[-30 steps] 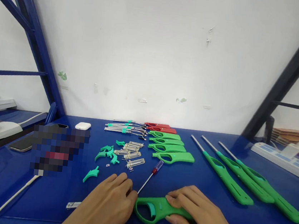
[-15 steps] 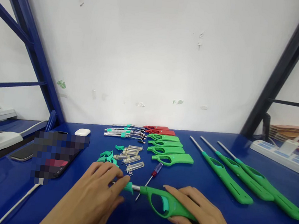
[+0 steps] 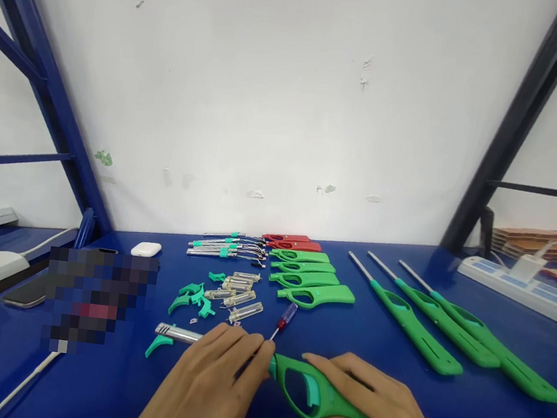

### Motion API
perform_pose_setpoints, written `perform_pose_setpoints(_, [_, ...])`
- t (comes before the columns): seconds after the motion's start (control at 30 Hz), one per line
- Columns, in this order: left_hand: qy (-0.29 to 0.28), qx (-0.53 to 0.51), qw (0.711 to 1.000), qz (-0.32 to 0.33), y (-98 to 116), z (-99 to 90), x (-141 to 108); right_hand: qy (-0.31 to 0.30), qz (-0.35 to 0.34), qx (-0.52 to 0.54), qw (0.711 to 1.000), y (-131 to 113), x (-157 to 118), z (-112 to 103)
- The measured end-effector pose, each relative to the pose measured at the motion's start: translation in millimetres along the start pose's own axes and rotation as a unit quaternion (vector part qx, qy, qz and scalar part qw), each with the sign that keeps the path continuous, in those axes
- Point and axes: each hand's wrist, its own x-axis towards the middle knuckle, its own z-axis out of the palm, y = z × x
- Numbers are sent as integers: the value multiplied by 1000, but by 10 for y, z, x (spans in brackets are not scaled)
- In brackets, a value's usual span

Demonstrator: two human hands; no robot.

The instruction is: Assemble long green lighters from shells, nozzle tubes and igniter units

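Observation:
A long-necked green lighter (image 3: pixel 338 393) lies slantwise in front of me, its teal trigger (image 3: pixel 311 390) showing in the finger loop. My right hand (image 3: pixel 381 408) is closed around the handle, thumb below and fingers on top. My left hand (image 3: pixel 218 383) wraps the metal tube (image 3: pixel 178 334) close to the handle, by the teal collar (image 3: pixel 273 367); its fingertips hide part of the tube. The tube's slotted end sticks out left of that hand. Beside it lies a loose teal trigger (image 3: pixel 158 344). Just behind my left fingers is a screwdriver (image 3: pixel 287 319).
Farther back lie clear fuel tanks (image 3: pixel 247 311), teal triggers (image 3: pixel 191 296), metal tubes with wires (image 3: pixel 213 250), green shells (image 3: pixel 319 295) and red shells (image 3: pixel 294 245). Three whole green lighters (image 3: pixel 415 332) are at right, before a power strip (image 3: pixel 526 287). Phones and a white case (image 3: pixel 146 249) sit left.
My left hand has moved right along the tube to the handle, and the teal collar now sits against the handle. The tube's slotted end has come into view. My right hand keeps its hold.

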Motion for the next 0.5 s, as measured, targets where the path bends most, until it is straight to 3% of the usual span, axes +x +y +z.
perform_pose_setpoints(0.2, [56, 3, 998, 20, 47, 4, 60, -14, 19, 21, 999, -41, -4, -31])
perform_pose_setpoints(0.5, [47, -1, 999, 22, 44, 60, 23, -33, 18, 9, 999, -46, 14, -49])
